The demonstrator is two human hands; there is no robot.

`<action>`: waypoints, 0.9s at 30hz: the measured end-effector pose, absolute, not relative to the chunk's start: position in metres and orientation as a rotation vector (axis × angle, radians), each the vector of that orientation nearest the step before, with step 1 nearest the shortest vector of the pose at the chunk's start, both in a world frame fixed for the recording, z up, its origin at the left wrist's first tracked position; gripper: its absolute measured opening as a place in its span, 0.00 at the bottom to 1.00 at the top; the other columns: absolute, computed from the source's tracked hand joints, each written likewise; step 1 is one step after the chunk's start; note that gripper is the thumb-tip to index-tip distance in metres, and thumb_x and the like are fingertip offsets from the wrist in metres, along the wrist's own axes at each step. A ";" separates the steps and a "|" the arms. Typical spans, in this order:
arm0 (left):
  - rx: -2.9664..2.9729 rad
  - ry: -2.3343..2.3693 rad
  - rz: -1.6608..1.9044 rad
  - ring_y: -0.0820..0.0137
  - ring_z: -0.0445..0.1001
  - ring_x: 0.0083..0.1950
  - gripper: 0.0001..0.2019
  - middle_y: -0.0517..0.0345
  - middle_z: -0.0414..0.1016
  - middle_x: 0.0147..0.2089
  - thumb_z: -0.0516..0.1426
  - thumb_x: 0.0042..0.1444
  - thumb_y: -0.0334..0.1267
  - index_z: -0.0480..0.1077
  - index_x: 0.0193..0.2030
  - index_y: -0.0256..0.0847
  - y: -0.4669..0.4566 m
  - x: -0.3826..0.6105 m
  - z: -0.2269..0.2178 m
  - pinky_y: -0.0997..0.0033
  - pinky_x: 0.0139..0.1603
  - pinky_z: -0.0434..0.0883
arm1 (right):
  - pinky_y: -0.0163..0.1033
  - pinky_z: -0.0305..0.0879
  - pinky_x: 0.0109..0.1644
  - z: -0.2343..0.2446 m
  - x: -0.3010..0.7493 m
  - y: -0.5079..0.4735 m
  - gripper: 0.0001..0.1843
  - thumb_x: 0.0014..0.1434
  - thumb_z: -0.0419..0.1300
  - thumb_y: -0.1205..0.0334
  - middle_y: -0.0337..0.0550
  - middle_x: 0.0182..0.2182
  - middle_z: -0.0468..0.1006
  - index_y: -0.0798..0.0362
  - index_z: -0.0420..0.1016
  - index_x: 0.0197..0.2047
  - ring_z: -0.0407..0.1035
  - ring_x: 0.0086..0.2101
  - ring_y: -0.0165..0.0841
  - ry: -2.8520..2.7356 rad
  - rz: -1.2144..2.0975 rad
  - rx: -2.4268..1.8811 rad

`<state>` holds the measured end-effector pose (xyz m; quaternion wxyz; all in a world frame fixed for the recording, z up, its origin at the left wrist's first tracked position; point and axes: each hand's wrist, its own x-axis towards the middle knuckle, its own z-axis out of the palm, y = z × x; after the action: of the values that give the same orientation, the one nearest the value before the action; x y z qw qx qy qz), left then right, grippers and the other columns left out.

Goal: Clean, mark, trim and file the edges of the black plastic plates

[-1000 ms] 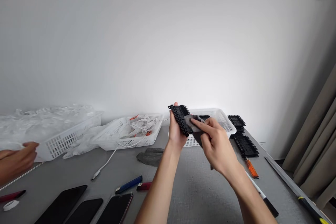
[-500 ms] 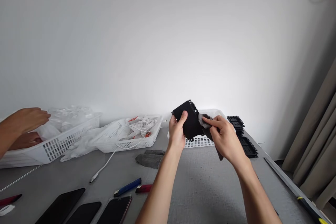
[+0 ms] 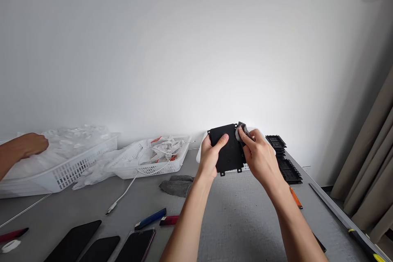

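My left hand [image 3: 211, 153] grips a flat black plastic panel [image 3: 229, 153] by its left side, thumb across its face. Small mounting tabs with holes stick out at the panel's corners and lower edge. A crumpled grey cloth [image 3: 241, 131] is pinched in my right hand [image 3: 259, 153], pressed against the panel's upper right edge. Behind the panel stands a white basket [image 3: 202, 136], mostly hidden by it and by my hands. Stacked black plastic panels [image 3: 288, 171] with toothed edges lie just right of my right hand.
Another person's hand [image 3: 33, 144] reaches over a white basket of clear plastic bags [image 3: 82, 139] at left. A second basket [image 3: 162, 168] holds cables. Grey gloves or cloths [image 3: 176, 187], phones [image 3: 135, 245], a blue cutter [image 3: 150, 218] and an orange cutter [image 3: 295, 197] lie on the table.
The panel has turned more upright and moved slightly right and down. My right hand has slid the cloth up along its edge. The other person's hand has shifted left and lower.
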<state>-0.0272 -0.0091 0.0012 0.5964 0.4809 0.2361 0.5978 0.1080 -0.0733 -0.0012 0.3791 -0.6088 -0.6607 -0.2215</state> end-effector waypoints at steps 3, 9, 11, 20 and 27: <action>1.184 0.591 1.406 0.57 0.80 0.45 0.25 0.46 0.81 0.47 0.70 0.43 0.46 0.74 0.47 0.37 -0.008 -0.027 0.000 0.60 0.46 0.77 | 0.35 0.54 0.25 0.000 0.103 -0.077 0.28 0.65 0.45 0.69 0.48 0.41 0.72 0.50 0.68 0.65 0.64 0.25 0.28 -1.691 -0.621 -1.599; 1.282 0.631 1.496 0.59 0.79 0.48 0.24 0.47 0.81 0.47 0.69 0.45 0.45 0.75 0.47 0.38 -0.009 -0.025 -0.001 0.63 0.49 0.75 | 0.36 0.53 0.25 -0.001 0.105 -0.079 0.26 0.64 0.45 0.71 0.48 0.41 0.73 0.52 0.71 0.62 0.68 0.30 0.31 -1.775 -0.610 -1.616; 1.212 0.637 1.466 0.59 0.80 0.44 0.24 0.47 0.81 0.45 0.70 0.42 0.45 0.75 0.45 0.37 -0.006 -0.027 -0.001 0.63 0.44 0.77 | 0.36 0.53 0.26 -0.003 0.111 -0.076 0.26 0.64 0.46 0.70 0.48 0.42 0.73 0.51 0.70 0.63 0.67 0.30 0.31 -1.839 -0.594 -1.559; 0.877 0.677 1.543 0.63 0.79 0.33 0.26 0.51 0.81 0.38 0.73 0.35 0.45 0.75 0.41 0.36 0.015 -0.029 -0.006 0.62 0.38 0.78 | 0.37 0.45 0.26 -0.004 0.117 -0.075 0.27 0.63 0.46 0.72 0.43 0.36 0.70 0.48 0.74 0.59 0.56 0.24 0.27 -2.038 -0.373 -1.485; 0.957 0.769 1.657 0.56 0.77 0.54 0.25 0.49 0.79 0.49 0.67 0.45 0.56 0.73 0.44 0.42 0.031 -0.029 -0.018 0.58 0.54 0.74 | 0.37 0.55 0.28 -0.004 0.147 -0.073 0.24 0.63 0.46 0.69 0.45 0.39 0.72 0.50 0.81 0.50 0.62 0.25 0.27 -1.781 -0.184 -1.595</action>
<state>-0.0293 0.0305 -0.0182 0.5138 0.3981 0.3199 0.6893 0.1471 -0.0733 -0.0037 0.3633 -0.6197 -0.6919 -0.0716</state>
